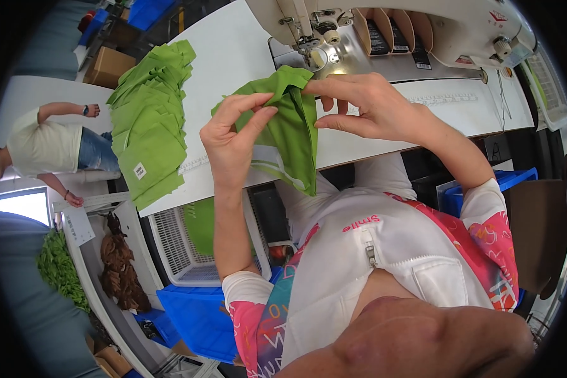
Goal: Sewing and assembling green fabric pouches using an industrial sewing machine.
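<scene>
A green fabric piece (283, 142) with a pale strip along its lower part hangs at the table's front edge, just before the sewing machine (318, 47). My left hand (233, 126) pinches its upper left part between thumb and forefinger. At its upper right edge my right hand (368, 107) holds the fabric, the forefinger at a fold and the thumb lower along the side. The fold partly hides the right fingertips. The cloth lies below and in front of the needle area, apart from the needle.
Left on the white table (227, 44) lies a pile of green fabric pieces (151, 120). Below it stands a white basket (170, 242) with green cloth, beside a blue bin (198, 321). A ruler strip (444, 98) and scissors (505, 97) lie right. Another person (50, 142) stands far left.
</scene>
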The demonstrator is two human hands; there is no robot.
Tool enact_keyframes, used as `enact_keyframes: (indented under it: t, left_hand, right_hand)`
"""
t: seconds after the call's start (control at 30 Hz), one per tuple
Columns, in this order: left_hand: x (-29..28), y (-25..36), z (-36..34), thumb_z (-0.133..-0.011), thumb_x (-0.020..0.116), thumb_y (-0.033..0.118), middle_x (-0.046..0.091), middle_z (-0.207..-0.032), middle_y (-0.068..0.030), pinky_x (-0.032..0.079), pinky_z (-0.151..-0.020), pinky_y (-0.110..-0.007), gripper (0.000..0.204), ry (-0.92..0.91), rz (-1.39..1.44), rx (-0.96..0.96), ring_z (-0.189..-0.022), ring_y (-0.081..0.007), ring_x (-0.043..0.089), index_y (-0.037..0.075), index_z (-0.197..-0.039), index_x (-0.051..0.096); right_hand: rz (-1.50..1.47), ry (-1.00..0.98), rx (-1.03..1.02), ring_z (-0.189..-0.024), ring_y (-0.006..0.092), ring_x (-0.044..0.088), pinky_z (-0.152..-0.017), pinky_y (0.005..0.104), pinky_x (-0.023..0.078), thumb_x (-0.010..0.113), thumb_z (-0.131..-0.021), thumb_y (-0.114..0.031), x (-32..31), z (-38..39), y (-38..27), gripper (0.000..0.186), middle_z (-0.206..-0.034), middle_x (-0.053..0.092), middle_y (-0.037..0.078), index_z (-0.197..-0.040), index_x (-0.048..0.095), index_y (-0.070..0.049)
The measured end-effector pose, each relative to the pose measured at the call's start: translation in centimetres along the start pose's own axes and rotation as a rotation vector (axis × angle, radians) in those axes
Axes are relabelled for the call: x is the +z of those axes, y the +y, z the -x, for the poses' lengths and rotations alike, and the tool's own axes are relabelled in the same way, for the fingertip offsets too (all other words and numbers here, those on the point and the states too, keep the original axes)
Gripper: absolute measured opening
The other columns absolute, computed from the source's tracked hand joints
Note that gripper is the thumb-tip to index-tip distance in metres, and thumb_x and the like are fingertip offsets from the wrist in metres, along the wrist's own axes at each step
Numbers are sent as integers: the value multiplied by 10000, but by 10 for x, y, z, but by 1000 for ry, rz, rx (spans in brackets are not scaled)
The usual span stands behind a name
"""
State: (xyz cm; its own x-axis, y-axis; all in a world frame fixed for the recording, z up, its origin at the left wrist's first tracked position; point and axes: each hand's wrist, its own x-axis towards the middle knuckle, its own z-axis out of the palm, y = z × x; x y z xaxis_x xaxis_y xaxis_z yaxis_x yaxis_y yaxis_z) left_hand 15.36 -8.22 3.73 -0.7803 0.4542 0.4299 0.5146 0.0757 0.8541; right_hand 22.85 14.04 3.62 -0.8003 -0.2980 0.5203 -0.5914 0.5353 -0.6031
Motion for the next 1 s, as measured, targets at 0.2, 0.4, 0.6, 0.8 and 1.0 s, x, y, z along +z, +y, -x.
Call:
enact_keyframes:
  t: [0.2,0.4,0.6,0.8,1.0]
  left_hand:
    - [-13,-2,-6,-793,658,-56,649,-942,-63,458,-789,-227,144,-34,166,-107,-884,-123,583,4,-919,694]
    - [-15,4,-7,-857,616,-1,646,-946,-62,470,-793,-254,76,-60,56,45,-910,-137,587,7,-924,653]
    - [-15,-9,6,-876,609,17,654,-875,-26,459,-737,-232,84,-101,-66,-53,-797,-93,574,-16,-945,646]
    - [0,-17,23,-887,615,36,635,-833,1,435,-696,-188,127,56,192,-274,-762,-45,540,-31,-987,654]
    - [4,-18,23,-837,675,23,634,-815,-5,431,-691,-189,102,19,144,-255,-753,-57,553,-22,-926,655]
  right_hand:
    - [220,-199,-37,-548,299,600,-534,386,463,690,-807,-174,0,-15,-4,324,-797,648,118,-1053,569,0]
    - [308,-264,-224,-606,325,604,-527,411,461,684,-801,-322,2,-24,-3,351,-642,564,129,-922,581,-9]
    - [276,-292,-90,-613,329,536,-554,426,420,645,-854,-299,4,-21,8,328,-662,504,139,-789,576,15]
    - [5,94,21,-686,288,601,-586,353,455,687,-824,-115,27,4,10,149,-761,591,108,-856,599,1]
    - [-252,391,150,-795,152,647,-680,279,504,680,-839,-79,43,9,3,155,-864,670,59,-968,623,-15]
